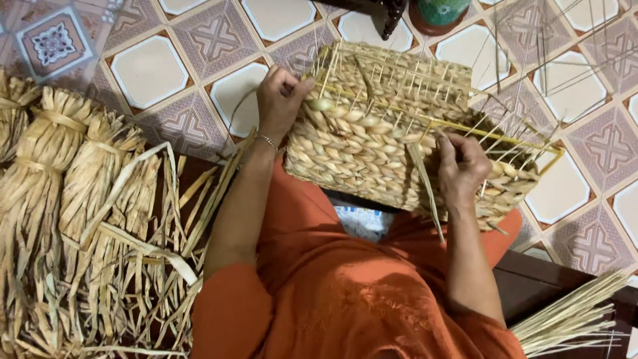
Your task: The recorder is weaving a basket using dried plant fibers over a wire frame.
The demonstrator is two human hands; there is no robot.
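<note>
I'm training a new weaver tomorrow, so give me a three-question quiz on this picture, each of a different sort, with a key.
1. True or false: the left hand rests on the corner of the woven basket.
2. Multiple choice: what does the right hand pinch? A) a metal hook B) a flat dried strand C) scissors
3. Fill in: the tied bundles of dried leaf lie on the person's ___ side.

Key: 1 true; 2 B; 3 left.
</note>
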